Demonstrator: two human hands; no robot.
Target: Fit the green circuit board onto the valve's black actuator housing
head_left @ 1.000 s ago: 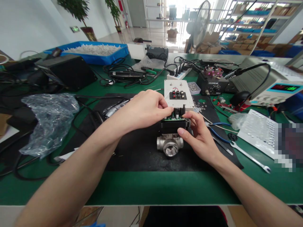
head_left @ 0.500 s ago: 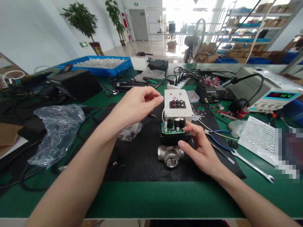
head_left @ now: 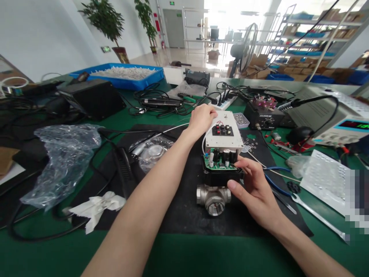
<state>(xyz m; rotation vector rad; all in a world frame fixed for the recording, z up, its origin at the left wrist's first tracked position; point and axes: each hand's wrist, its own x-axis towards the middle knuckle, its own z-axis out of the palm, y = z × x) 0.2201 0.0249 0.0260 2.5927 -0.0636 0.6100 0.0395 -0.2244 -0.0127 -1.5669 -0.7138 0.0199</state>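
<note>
A motorized ball valve stands upright on the black mat, its steel three-way body below a black open housing. A green circuit board with capacitors shows in that housing. My right hand grips the housing's right side, thumb low and fingers near the board's edge. Behind the valve sits a white control box with small push buttons and a toggle switch. At the box's far left corner my left hand has its fingertips pinched over the other toggle switch, which they hide.
On the right lie blue-handled pliers, a wrench and a power supply. A tray of screws stands beside the box. Left are plastic bags, crumpled tissue and black cables. A blue bin is behind.
My left hand has moved right and away from me, from above the mat to the control box's far corner. My right hand stays on the valve housing. The view has shifted slightly.
</note>
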